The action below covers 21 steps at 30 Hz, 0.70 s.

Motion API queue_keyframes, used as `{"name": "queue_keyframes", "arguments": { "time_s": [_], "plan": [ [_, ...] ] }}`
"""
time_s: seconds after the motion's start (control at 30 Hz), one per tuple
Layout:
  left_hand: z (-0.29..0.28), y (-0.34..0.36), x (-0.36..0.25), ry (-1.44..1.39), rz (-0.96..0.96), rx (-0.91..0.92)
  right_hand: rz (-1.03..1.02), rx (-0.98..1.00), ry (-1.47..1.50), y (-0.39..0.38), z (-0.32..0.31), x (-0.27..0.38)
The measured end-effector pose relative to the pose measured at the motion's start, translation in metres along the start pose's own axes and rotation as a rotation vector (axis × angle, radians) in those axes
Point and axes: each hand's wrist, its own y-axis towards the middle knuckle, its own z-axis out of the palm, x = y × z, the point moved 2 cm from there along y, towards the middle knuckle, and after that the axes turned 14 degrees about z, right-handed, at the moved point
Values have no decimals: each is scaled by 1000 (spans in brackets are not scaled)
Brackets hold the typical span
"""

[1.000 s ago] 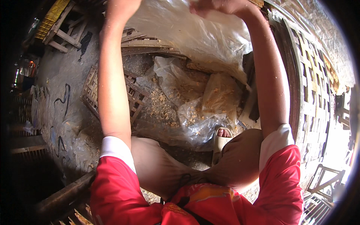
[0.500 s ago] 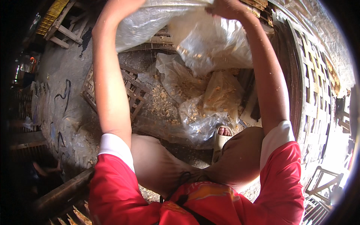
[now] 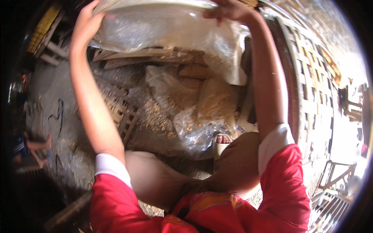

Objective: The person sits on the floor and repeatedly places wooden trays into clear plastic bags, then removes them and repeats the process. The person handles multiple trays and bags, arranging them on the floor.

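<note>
A cloudy, clear plastic sheet [image 3: 155,27] stretches across the top of the view between my two hands. My left hand [image 3: 86,27] pinches its edge at the left, thumb below and fingers above. At the right, my right hand [image 3: 233,12] has the same edge between thumb and fingers, though its fingertips are partly blurred and cut off. The sheet's right part hangs down in a loose flap. Below it, crumpled clear plastic [image 3: 198,128] lies on the ground by my sandalled foot [image 3: 222,141], with brown crumbs or shavings on and around it.
Wooden planks [image 3: 155,56] lie just under the sheet. A slatted wooden crate [image 3: 122,108] is beside my left forearm. Lattice wood panels [image 3: 314,77] stand along the right. Another person's bare limbs [image 3: 39,149] show at the far left. A yellow crate [image 3: 44,27] is at the upper left.
My left hand has moved outward to the left and slightly down. The sheet is spread wider and flatter, uncovering more planks beneath it. My right hand has shifted a little left.
</note>
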Motion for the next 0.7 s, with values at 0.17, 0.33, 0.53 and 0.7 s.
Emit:
{"name": "queue_keyframes", "arguments": {
  "time_s": [0.17,0.33,0.53,0.7],
  "plan": [
    [21,-14,-3,-398,-191,-163,307,-436,-137,11,8,-13],
    [24,15,2,-1181,-358,-290,266,-500,-382,-1,20,23],
    [11,19,-39,-1544,-221,-549,-321,290,262,-48,-5,98],
    [10,12,-104,-1361,-31,-973,-367,226,941,-44,-2,96]
  ]
}}
